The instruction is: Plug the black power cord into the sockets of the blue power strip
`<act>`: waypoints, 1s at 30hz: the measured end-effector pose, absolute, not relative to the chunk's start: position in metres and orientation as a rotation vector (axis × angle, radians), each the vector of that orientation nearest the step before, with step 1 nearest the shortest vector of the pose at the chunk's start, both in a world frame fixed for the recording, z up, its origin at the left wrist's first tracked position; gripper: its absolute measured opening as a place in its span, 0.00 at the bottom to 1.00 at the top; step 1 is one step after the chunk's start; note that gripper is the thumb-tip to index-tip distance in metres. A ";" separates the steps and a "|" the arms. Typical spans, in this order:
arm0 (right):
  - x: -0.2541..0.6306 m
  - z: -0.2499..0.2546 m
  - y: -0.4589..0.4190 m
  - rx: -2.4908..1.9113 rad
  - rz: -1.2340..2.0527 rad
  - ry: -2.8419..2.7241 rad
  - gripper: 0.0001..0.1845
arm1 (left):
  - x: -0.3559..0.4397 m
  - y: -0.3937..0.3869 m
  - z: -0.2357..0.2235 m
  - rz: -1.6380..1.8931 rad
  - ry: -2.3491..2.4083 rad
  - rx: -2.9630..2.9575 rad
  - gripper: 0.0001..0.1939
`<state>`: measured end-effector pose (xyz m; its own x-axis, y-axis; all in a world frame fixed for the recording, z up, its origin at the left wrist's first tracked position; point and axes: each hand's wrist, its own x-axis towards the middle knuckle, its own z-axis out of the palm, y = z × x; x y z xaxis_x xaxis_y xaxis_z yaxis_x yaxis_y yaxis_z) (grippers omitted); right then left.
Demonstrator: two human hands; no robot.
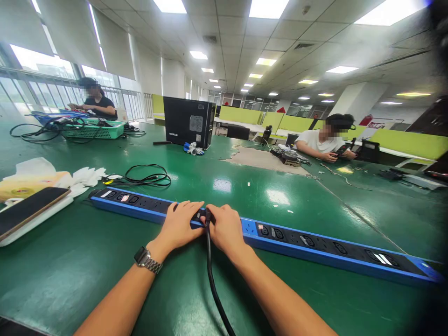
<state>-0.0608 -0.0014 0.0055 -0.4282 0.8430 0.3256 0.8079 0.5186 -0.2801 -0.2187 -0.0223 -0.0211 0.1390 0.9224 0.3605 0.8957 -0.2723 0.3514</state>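
A long blue-and-black power strip (324, 244) lies slantwise across the green table before me, its sockets facing up. My left hand (181, 226) is wrapped over its middle, thumb on the near side and fingers across the top. Beside it, my right hand (224, 229) grips the black plug (207, 216) of a power cord (211, 268) between thumb and fingers, right at the sockets. The plug stands upright against the strip; how deep it sits is hidden by my fingers. From there the thick cord runs down toward me between my forearms.
A phone (31, 210), tissues (35, 179) and a coiled black cable (149, 176) lie to the left. Farther back stand a green basket (94, 129) of cables and a black computer case (185, 120). Two people sit across the table, one holding a dark object.
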 end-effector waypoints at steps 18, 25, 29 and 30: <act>0.145 -0.053 -0.028 -1.285 -0.032 -1.817 0.13 | -0.098 -0.005 -0.015 1.034 1.510 2.257 0.14; 0.109 -0.036 -0.025 -1.247 0.074 -1.948 0.16 | -0.091 -0.006 -0.008 0.766 1.572 2.468 0.27; 0.083 -0.028 -0.008 -1.230 0.176 -2.048 0.28 | -0.132 -0.013 -0.007 0.763 1.715 2.482 0.45; 0.077 -0.026 -0.004 -1.212 0.197 -2.083 0.27 | -0.150 -0.015 -0.007 0.752 1.801 2.478 0.44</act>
